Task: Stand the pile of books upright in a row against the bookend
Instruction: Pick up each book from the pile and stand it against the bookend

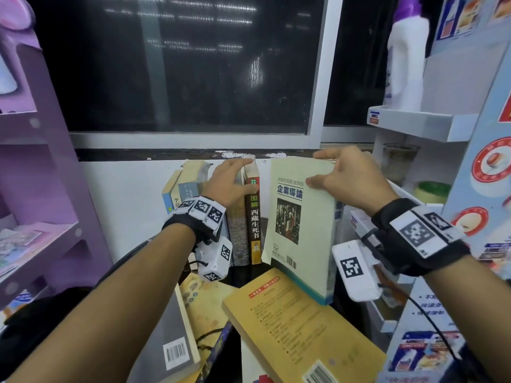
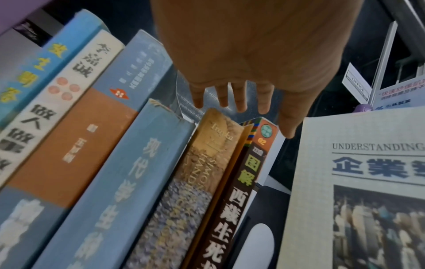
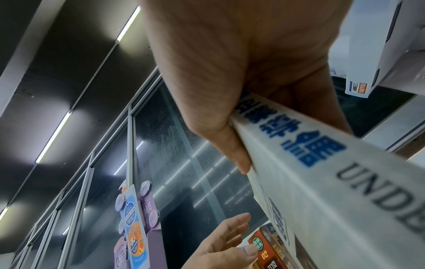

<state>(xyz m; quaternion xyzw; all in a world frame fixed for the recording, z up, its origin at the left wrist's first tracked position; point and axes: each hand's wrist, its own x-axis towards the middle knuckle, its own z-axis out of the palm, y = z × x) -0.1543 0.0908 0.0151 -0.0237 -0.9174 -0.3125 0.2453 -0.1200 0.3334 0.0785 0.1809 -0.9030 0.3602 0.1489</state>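
A row of upright books (image 1: 221,211) was already standing at the back of the dark surface, its far-left members leaning. The bookend itself could not be made out with certainty; a clear ribbed plate behind the fingers in the left-wrist view may have been part of it.

The left hand (image 1: 231,181) was laid flat over the top of the row, fingers straight and loose rather than wrapped round anything, with the thumb against the spine of the dark red book (image 1: 253,217) at the row's right end. It was probably placed there as a brace, so that the row would not topple into the gap being filled.

A pale green book (image 1: 301,225) was grasped at its top edge by the right hand (image 1: 343,178), thumb on the front cover and fingers over the top. It was held nearly upright, cover facing the person, just to the right of the red book but apart from it. Its lower corner stood on or just above a yellow book (image 1: 298,327) lying flat in front. The top grip was judged to allow the book to be turned spine-out and slid in beside the red one.

The yellow book, a grey book (image 1: 168,338) and another under them were left lying flat, so the task was judged roughly half done.
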